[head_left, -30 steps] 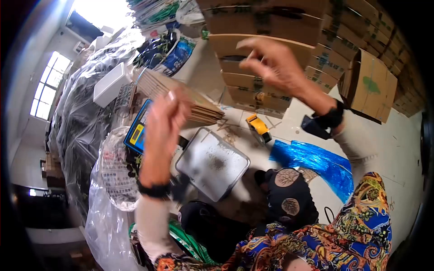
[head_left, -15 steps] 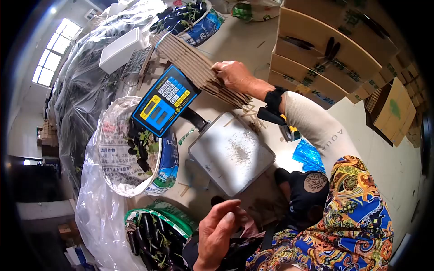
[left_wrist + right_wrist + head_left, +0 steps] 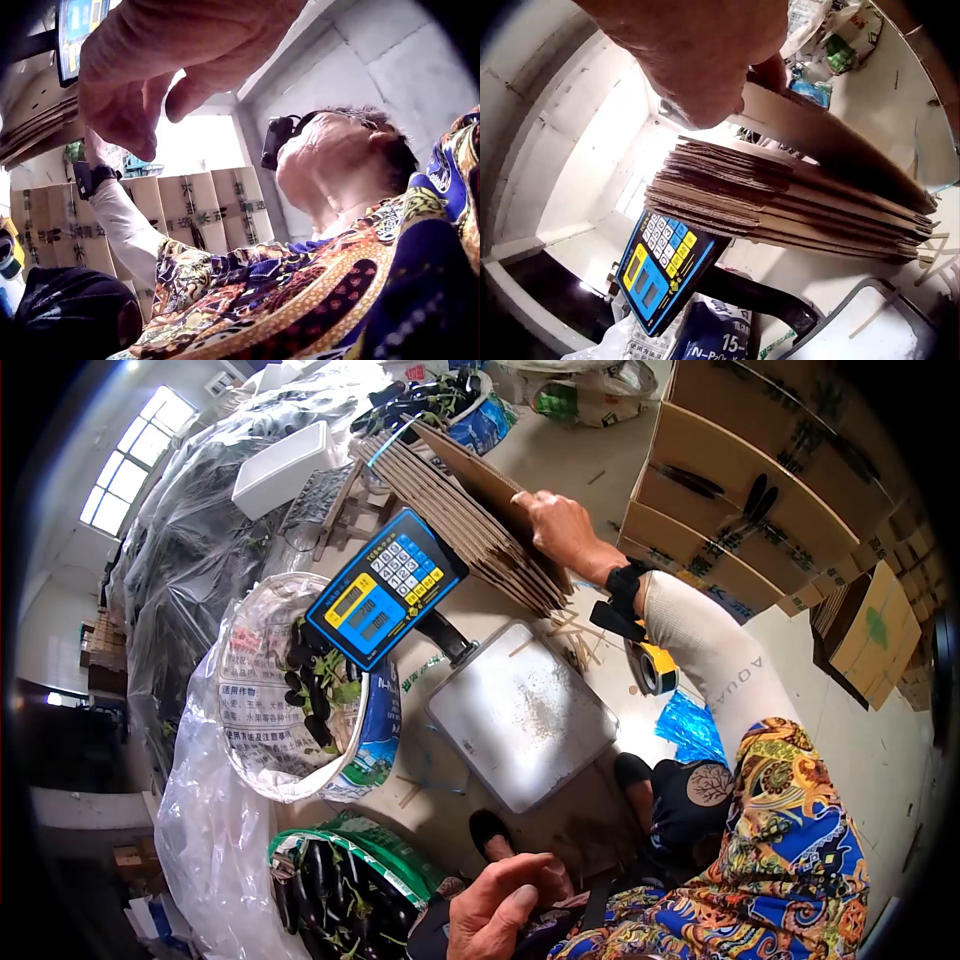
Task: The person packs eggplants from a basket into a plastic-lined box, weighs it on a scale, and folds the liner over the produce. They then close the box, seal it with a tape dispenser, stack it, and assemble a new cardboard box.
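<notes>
My right hand (image 3: 562, 528) grips the upper edge of a flattened cardboard box (image 3: 478, 478), the outermost of a stack. In the right wrist view this cardboard sheet (image 3: 832, 142) leans away from the other folded boxes (image 3: 780, 202), with a gap between them. Low in the head view, my left hand (image 3: 500, 908) hangs near the lap with loosely bent fingers and holds nothing. Its fingers (image 3: 187, 37) fill the top of the left wrist view. Between the hands stands a platform scale with a bare metal plate (image 3: 525, 715) and a blue display (image 3: 385, 590).
Eggplants fill a green-rimmed sack (image 3: 345, 890); a few lie in a white-lined tub (image 3: 285, 765). A yellow tape dispenser (image 3: 655, 668) and blue plastic (image 3: 690, 730) lie right of the scale. Large cartons (image 3: 750, 490) are stacked at the right. A white foam box (image 3: 285, 468) sits far left.
Both hands were raised in mid-air; the right went to the cardboard stack and has tilted the outermost box away from it. The left came down toward the lap.
</notes>
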The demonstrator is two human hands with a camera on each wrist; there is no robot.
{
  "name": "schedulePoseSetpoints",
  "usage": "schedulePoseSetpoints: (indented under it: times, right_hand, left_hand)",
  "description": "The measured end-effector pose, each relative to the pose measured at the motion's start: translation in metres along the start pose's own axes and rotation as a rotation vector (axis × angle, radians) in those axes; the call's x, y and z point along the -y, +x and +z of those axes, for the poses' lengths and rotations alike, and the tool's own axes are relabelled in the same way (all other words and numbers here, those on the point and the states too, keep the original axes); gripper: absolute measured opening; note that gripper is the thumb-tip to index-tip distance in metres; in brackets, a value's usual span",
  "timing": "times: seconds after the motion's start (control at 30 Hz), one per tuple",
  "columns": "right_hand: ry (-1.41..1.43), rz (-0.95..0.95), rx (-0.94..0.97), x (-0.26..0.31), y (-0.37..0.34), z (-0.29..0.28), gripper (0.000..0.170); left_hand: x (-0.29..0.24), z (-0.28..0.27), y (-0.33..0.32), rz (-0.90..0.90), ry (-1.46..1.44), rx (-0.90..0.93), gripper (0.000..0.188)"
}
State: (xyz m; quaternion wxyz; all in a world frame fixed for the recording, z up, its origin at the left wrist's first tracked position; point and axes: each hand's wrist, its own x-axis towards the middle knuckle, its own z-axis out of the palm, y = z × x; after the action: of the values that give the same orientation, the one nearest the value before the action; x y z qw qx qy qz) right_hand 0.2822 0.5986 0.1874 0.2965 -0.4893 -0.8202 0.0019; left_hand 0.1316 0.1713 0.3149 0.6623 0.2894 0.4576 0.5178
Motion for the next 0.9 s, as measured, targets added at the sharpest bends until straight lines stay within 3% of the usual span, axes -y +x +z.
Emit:
schedulePoseSetpoints:
  times: [0.1,0.2,0.27,0.33,0.4,0.47,0.53,0.6,0.7,0.8,0.83,0.9]
  right_hand:
    - [-0.013,-0.053,0.065,0.007,-0.008,-0.023,0.061]
    - [0.007,0.014,0.246,0.002,-0.034,-0.069,0.058]
    - [0.050,-0.174,0.306,-0.014,-0.067,-0.110,0.051]
    - [0.090,-0.218,0.452,-0.011,-0.099,-0.156,0.046]
    - [0.115,0.033,0.695,0.012,-0.111,-0.187,0.048]
    - [0.092,0.107,0.646,0.014,-0.120,-0.180,0.048]
    - [-0.004,0.166,0.674,0.013,-0.114,-0.161,0.045]
    - [-0.019,0.142,0.625,-0.004,-0.110,-0.126,0.040]
    - [-0.099,0.228,0.544,-0.007,-0.108,-0.094,0.031]
    - [0.001,0.279,0.452,-0.012,-0.124,-0.112,0.030]
    - [0.052,0.152,0.361,-0.025,-0.136,-0.124,0.029]
    - [0.240,0.165,0.234,-0.030,-0.157,-0.164,0.033]
  left_hand:
    - [-0.011,0.008,0.001,-0.037,0.005,-0.021,0.030]
    - [-0.007,0.007,-0.004,-0.052,-0.012,-0.009,0.029]
    - [-0.006,0.009,-0.006,-0.069,-0.064,0.025,0.030]
    - [-0.012,0.012,-0.006,-0.091,-0.143,0.089,0.030]
    - [-0.004,0.007,-0.007,-0.083,-0.020,0.082,0.033]
    - [-0.007,0.012,-0.004,-0.038,0.126,0.079,0.031]
    - [-0.013,0.022,-0.003,-0.092,0.083,0.062,0.030]
    - [-0.008,0.012,-0.001,-0.093,0.117,0.169,0.032]
    - [-0.010,0.016,-0.002,-0.094,0.117,0.123,0.031]
    - [-0.007,0.010,0.000,0.068,0.206,0.130,0.030]
    - [-0.009,0.010,-0.003,0.070,0.200,0.108,0.030]
    - [-0.009,0.006,-0.007,0.083,0.184,0.094,0.029]
